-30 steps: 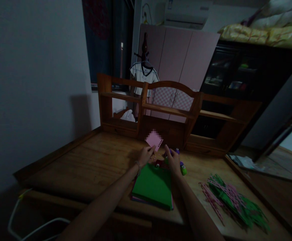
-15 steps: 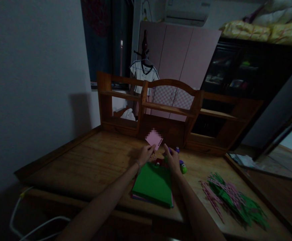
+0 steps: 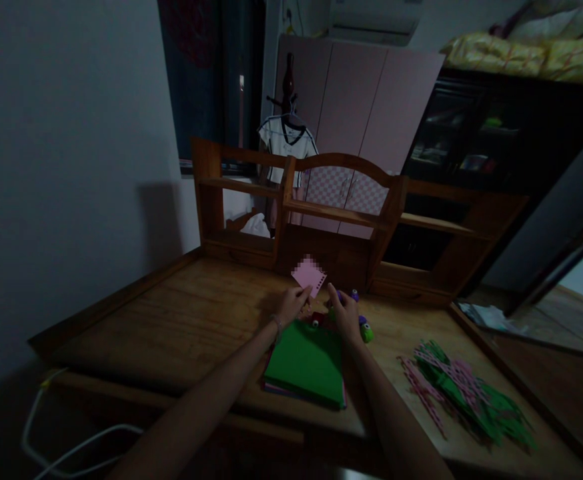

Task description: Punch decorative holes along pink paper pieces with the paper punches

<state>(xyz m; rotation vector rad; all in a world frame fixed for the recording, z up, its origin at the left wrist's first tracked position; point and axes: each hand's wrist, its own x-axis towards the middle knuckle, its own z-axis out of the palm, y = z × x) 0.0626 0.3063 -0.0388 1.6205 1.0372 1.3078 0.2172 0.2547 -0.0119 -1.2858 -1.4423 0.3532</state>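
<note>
My left hand (image 3: 291, 307) pinches the lower corner of a small pink sheet of paper (image 3: 309, 276), held up above the desk. A row of dark holes or marks runs along the sheet's right edge; its top is pixelated. To the right, my right hand (image 3: 345, 315) is curled with its fingertips close to the sheet. What it holds, if anything, I cannot make out. Around that hand lie small toy-like things with eyes: a red one (image 3: 316, 319), a green one (image 3: 367, 332) and a purple one (image 3: 355, 294). Below both hands lies a stack of green sheets (image 3: 305, 363).
On the right of the wooden desk (image 3: 171, 320) lies a heap of pink and green perforated strips (image 3: 464, 390). A wooden shelf unit (image 3: 339, 212) stands along the back. A white cable (image 3: 31, 420) hangs off the front left.
The view has shifted very slightly. Both hands and the pink paper stay almost in the same place.
</note>
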